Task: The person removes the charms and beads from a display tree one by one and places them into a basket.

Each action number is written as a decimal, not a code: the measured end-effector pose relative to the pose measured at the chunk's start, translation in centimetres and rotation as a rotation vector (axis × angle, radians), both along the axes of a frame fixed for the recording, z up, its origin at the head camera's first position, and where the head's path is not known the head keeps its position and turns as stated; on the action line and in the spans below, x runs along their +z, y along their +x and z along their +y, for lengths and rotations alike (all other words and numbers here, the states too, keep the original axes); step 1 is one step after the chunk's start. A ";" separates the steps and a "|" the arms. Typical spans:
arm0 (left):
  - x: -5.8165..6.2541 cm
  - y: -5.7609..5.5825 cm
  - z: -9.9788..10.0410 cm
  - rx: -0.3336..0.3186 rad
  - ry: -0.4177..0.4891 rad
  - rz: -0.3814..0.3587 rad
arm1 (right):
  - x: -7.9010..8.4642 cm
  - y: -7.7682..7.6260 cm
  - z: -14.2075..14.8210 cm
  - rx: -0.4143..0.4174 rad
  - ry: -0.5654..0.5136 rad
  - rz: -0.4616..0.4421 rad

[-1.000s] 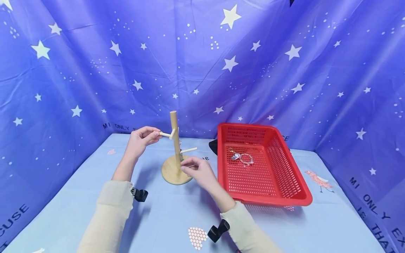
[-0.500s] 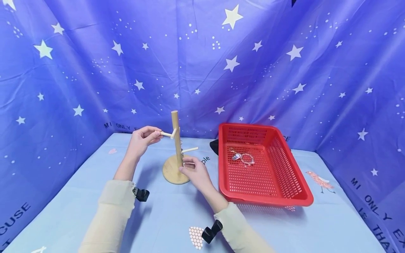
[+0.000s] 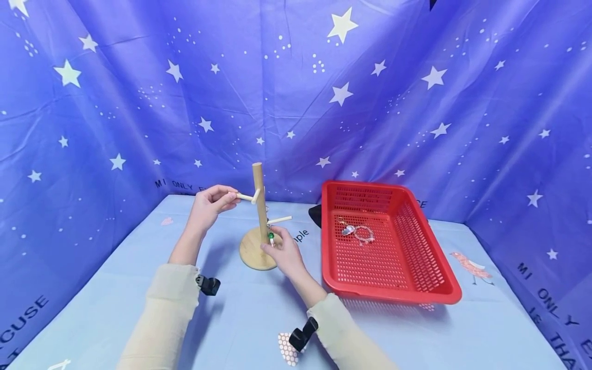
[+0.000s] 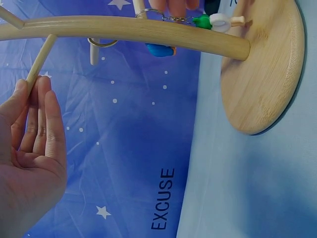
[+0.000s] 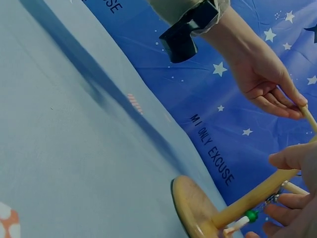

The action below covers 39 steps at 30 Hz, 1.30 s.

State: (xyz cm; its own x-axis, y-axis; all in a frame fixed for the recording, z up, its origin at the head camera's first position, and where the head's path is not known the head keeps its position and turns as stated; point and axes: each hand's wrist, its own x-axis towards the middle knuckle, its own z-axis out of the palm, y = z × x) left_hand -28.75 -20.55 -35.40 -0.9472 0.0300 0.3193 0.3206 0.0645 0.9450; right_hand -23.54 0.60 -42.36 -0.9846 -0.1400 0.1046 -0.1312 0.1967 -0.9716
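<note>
My left hand pinches the end of a short wooden peg on the upright wooden stand. From a lower peg hangs a keychain with a green bead and a white figure below its chain. My right hand is beside this keychain, thumb and fingers spread apart around it, fingertips close to the post. In the left wrist view, a blue charm hangs behind the post, partly hidden by it. Another metal ring hangs on a peg nearby.
A red plastic basket stands right of the stand. Inside lie a beaded bracelet and a keychain with a shiny pendant. A black object shows behind its left side. A starry blue curtain surrounds the table.
My right hand's fingers have spread from a pinch, and the green bead and white figure now show between them. My left hand keeps its hold on the peg.
</note>
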 end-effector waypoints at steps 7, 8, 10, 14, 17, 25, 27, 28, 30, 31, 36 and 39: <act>0.0 0.0 0.0 0.000 0.002 -0.011 | -0.4 -0.8 -0.6 -0.052 -0.073 -0.020; 0.0 0.0 0.0 0.001 0.001 -0.011 | 0.1 -0.6 -0.7 -0.053 -0.088 -0.020; 0.0 0.0 -0.1 0.001 -0.002 -0.009 | 0.4 -0.6 -0.8 -0.057 -0.114 -0.012; 0.0 0.0 0.0 0.003 -0.006 -0.005 | 0.2 -1.1 -1.1 -0.094 -0.145 0.010; -0.1 -0.1 0.0 0.001 -0.003 -0.001 | -0.9 -2.0 -1.2 -0.142 -0.163 0.029; -0.1 -0.1 -0.1 0.004 -0.006 -0.003 | -1.1 -2.6 -1.6 -0.220 -0.223 0.065; 0.0 -0.1 0.0 0.006 -0.009 -0.003 | -1.1 -2.7 -1.8 -0.218 -0.231 0.070; 0.0 -0.1 0.0 0.008 -0.010 -0.003 | -1.0 -2.7 -1.8 -0.218 -0.229 0.070; 0.0 -0.1 0.0 0.011 -0.012 -0.004 | -1.0 -2.9 -1.9 -0.227 -0.216 0.070; 0.0 -0.1 0.0 0.014 -0.015 -0.006 | -1.1 -3.0 -2.0 -0.233 -0.206 0.068; 0.0 0.0 0.1 0.024 -0.010 -0.022 | -1.3 -3.4 -2.0 -0.254 -0.177 0.059; 0.0 0.1 0.1 0.023 -0.006 -0.021 | -1.5 -3.5 -1.9 -0.270 -0.188 0.063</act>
